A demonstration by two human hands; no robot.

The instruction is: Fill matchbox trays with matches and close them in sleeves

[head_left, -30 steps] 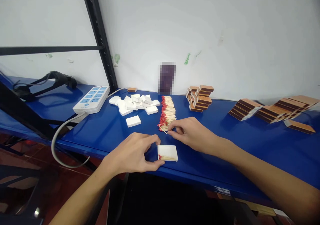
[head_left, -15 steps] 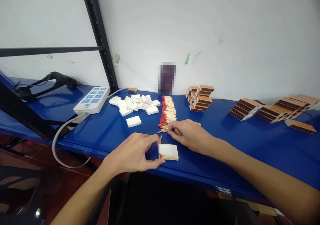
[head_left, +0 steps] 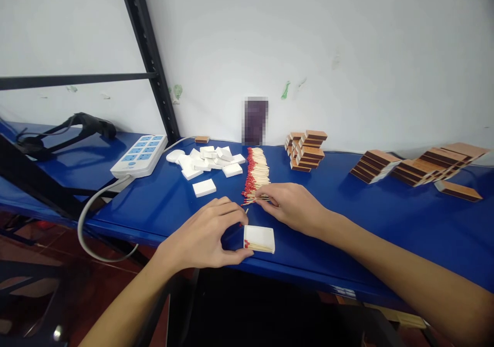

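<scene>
A small white matchbox tray (head_left: pixel 259 233) lies near the table's front edge, with several red-tipped matches along its near side. My left hand (head_left: pixel 208 232) holds it at the left end, thumb at the near corner and index finger at the far one. A loose match (head_left: pixel 246 212) lies by that index finger. Beyond the tray a long row of matches (head_left: pixel 258 167) runs toward the wall, red heads to the left. My right hand (head_left: pixel 291 203) is at the row's near end, thumb and index finger pinched on matches; how many is hidden.
White trays (head_left: pixel 208 158) are heaped left of the matches, one tray (head_left: pixel 204 188) apart in front. Stacked matchbox sleeves (head_left: pixel 306 151) stand behind my right hand, with more stacks (head_left: pixel 374 166) farther right. A power strip (head_left: pixel 139 156) with its cable sits at the left.
My right hand stays at the near end of the match row, its fingers slightly shifted over the matches. My left hand keeps its place at the tray. The view has shifted slightly.
</scene>
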